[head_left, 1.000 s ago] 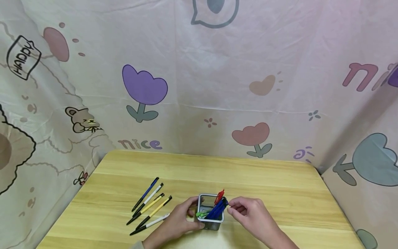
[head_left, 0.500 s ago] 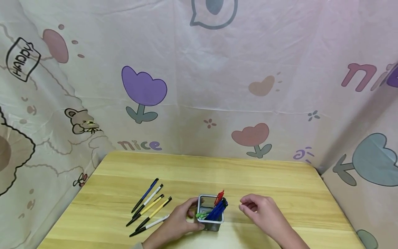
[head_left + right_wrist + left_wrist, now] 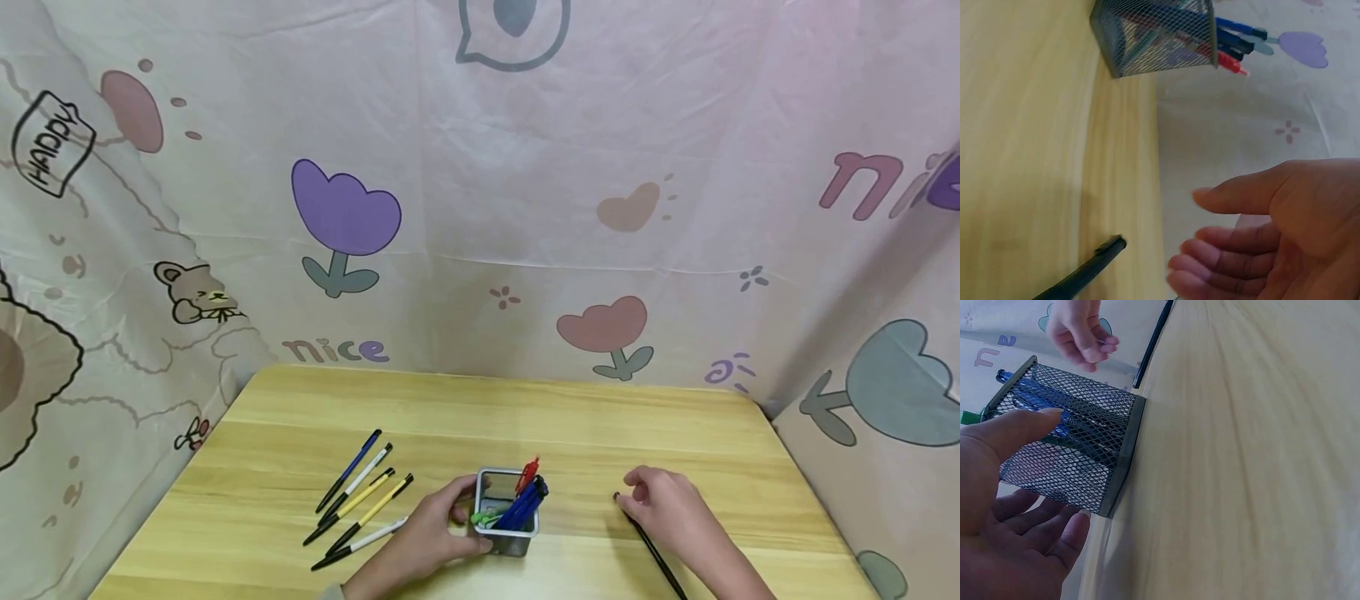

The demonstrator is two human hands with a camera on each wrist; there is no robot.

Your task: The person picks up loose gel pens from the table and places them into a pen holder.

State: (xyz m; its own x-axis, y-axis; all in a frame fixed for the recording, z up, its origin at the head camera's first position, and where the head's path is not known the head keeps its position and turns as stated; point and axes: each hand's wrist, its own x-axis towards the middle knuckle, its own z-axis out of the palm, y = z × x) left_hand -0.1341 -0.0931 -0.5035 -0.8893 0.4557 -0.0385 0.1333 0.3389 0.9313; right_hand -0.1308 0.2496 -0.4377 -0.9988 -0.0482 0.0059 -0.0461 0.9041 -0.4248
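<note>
On the table stands a square black mesh pen holder (image 3: 512, 545) with a pale rim. My left hand (image 3: 441, 530) grips it from the left, thumb on the near side and fingers round the far side. Inside lean several blue pens (image 3: 522, 510), a red pen (image 3: 528, 475) and something bright green (image 3: 486, 519). To the right, my right hand (image 3: 666, 502) holds nothing; its fingers are loosely bent, with thumb and fingers apart in the right wrist view. Just below it a black pen (image 3: 657, 553) lies on the table, its clip end (image 3: 1110, 245) close to the fingertips.
Left of the holder lie several pens: a blue one (image 3: 348, 472), two yellow ones (image 3: 375, 512) and white ones (image 3: 366, 540), one partly behind my left wrist. A printed cloth (image 3: 480, 317) hangs behind the wooden table (image 3: 585, 417).
My right hand has moved away from the pens in the holder, rightwards to above the black pen, which now shows. My left hand and the holder stay in place.
</note>
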